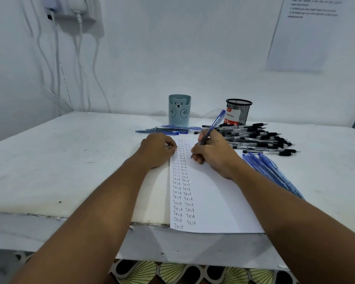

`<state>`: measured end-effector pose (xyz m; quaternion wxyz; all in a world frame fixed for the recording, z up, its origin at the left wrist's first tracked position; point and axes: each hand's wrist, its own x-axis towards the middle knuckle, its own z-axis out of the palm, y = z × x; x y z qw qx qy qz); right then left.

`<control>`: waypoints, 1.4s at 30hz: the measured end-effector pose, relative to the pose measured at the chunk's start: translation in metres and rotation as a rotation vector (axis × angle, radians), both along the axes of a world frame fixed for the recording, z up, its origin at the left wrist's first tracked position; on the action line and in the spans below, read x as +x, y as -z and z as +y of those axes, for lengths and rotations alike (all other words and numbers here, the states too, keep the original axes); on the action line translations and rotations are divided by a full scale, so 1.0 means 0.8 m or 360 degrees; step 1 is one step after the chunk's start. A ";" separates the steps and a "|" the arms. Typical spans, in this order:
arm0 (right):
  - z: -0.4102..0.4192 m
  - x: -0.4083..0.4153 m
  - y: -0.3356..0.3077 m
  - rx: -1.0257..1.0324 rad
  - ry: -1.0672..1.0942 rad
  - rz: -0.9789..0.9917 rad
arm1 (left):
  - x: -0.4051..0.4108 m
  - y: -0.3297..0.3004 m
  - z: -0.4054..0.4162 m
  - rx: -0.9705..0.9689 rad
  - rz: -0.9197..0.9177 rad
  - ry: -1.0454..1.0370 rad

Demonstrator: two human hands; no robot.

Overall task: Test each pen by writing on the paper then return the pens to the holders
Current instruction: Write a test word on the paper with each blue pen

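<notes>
Two columns of handwritten "Test" fill the white paper sheet point(209, 201) on the white table point(70, 160). A translucent blue ballpoint pen point(212, 128) is gripped by the right hand point(213, 154), tip on the paper. The sheet's left edge is pinned by the curled left hand point(156, 150), nothing held.

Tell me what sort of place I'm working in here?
Probably a makeshift indoor workstation: a white table pushed into a bare wall corner, chargers and cables hanging from the wall, a printed notice taped up, and two pen holders standing by loose pens.
</notes>
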<state>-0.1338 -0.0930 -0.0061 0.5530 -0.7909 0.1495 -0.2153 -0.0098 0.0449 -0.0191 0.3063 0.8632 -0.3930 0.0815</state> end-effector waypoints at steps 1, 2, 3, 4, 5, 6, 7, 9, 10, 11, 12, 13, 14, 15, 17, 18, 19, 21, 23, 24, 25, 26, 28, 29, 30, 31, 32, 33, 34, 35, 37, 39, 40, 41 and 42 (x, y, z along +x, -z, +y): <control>-0.001 0.000 0.000 0.0045 0.0008 -0.0024 | 0.000 0.000 0.000 0.0001 0.0001 0.0002; -0.001 0.000 0.001 0.0059 0.0014 -0.0035 | 0.000 0.000 0.000 -0.0001 0.0005 0.0005; -0.001 0.000 0.001 0.0032 0.0023 -0.0026 | 0.000 -0.001 0.000 -0.0005 0.0009 0.0008; -0.001 0.000 0.001 -0.0001 0.0025 -0.0008 | 0.000 -0.001 0.000 -0.0009 0.0012 0.0010; 0.000 0.000 0.001 -0.0026 0.0021 0.0004 | -0.001 -0.001 0.000 -0.0012 0.0013 0.0011; 0.001 0.001 0.001 -0.0027 0.0015 0.0004 | -0.001 -0.001 0.001 -0.0012 0.0014 0.0010; 0.001 0.001 0.001 -0.0033 0.0014 0.0003 | -0.001 -0.001 0.001 -0.0011 0.0013 0.0009; 0.000 0.002 0.000 -0.0073 0.0025 0.0020 | -0.002 -0.001 0.001 -0.0012 0.0010 0.0002; 0.000 0.002 0.000 -0.0071 0.0021 0.0026 | -0.002 -0.001 0.001 -0.0011 0.0012 -0.0001; 0.000 0.002 0.000 -0.0043 0.0015 0.0020 | -0.002 -0.001 0.001 -0.0008 0.0015 -0.0003; -0.001 0.002 0.000 0.0004 0.0014 0.0003 | -0.002 -0.001 0.001 -0.0004 0.0019 -0.0004; -0.002 0.001 0.000 0.0062 0.0022 -0.0019 | -0.002 -0.002 0.001 -0.0003 0.0023 -0.0006; -0.002 0.001 0.000 0.0124 0.0035 -0.0044 | -0.003 -0.002 0.001 -0.0004 0.0029 -0.0006; -0.003 0.000 0.000 0.0173 0.0046 -0.0064 | -0.003 -0.003 0.001 -0.0007 0.0033 -0.0006; -0.005 0.001 0.000 0.0187 0.0056 -0.0075 | -0.004 -0.003 0.001 -0.0012 0.0031 -0.0004; -0.005 0.001 0.001 0.0168 0.0057 -0.0068 | -0.004 -0.004 0.001 -0.0012 0.0029 -0.0002; -0.005 0.002 0.001 0.0152 0.0058 -0.0060 | -0.004 -0.003 0.001 -0.0013 0.0030 -0.0001; -0.005 0.004 0.003 0.0146 0.0061 -0.0055 | -0.004 -0.003 0.001 -0.0016 0.0030 -0.0002; -0.005 0.005 0.004 0.0133 0.0072 -0.0054 | -0.003 -0.002 0.000 -0.0019 0.0024 -0.0006; -0.005 0.006 0.005 0.0124 0.0077 -0.0053 | -0.003 -0.002 0.000 -0.0019 0.0022 -0.0008; -0.004 0.006 0.005 0.0114 0.0079 -0.0050 | -0.003 -0.001 0.001 -0.0018 0.0022 -0.0009; -0.004 0.006 0.005 0.0099 0.0081 -0.0044 | -0.003 -0.001 0.001 -0.0017 0.0022 -0.0008; -0.003 0.005 0.005 0.0037 0.0090 -0.0021 | -0.003 -0.002 0.000 -0.0017 0.0023 -0.0005; -0.002 0.005 0.004 0.0005 0.0096 -0.0012 | -0.003 -0.002 0.001 -0.0019 0.0024 -0.0004; -0.002 0.005 0.003 -0.0016 0.0095 -0.0006 | -0.003 -0.002 0.001 -0.0019 0.0026 -0.0002; -0.002 0.005 0.002 -0.0025 0.0088 0.0002 | -0.003 -0.002 0.001 -0.0021 0.0027 -0.0001; -0.002 0.004 0.001 -0.0025 0.0077 0.0009 | -0.003 -0.002 0.001 -0.0025 0.0028 -0.0001; -0.002 0.003 0.000 -0.0020 0.0063 0.0015 | -0.003 -0.002 0.001 -0.0028 0.0031 -0.0002; -0.002 0.003 -0.001 -0.0008 0.0053 0.0019 | -0.002 -0.002 0.001 -0.0029 0.0033 -0.0002; -0.002 0.003 -0.001 0.0013 0.0050 0.0019 | -0.003 -0.002 0.001 -0.0026 0.0035 0.0000; -0.004 0.004 0.000 0.0093 0.0051 0.0004 | -0.002 -0.001 0.001 -0.0023 0.0037 0.0010; -0.006 0.005 0.002 0.0156 0.0051 -0.0022 | -0.002 -0.001 0.001 -0.0028 0.0040 0.0010; -0.006 0.006 0.002 0.0146 0.0054 -0.0025 | -0.003 -0.001 0.001 -0.0028 0.0037 0.0006; -0.005 0.007 0.003 0.0104 0.0058 -0.0020 | -0.003 -0.002 0.001 -0.0025 0.0032 0.0002; -0.004 0.007 0.003 0.0038 0.0066 -0.0004 | -0.003 -0.002 0.001 -0.0024 0.0030 0.0000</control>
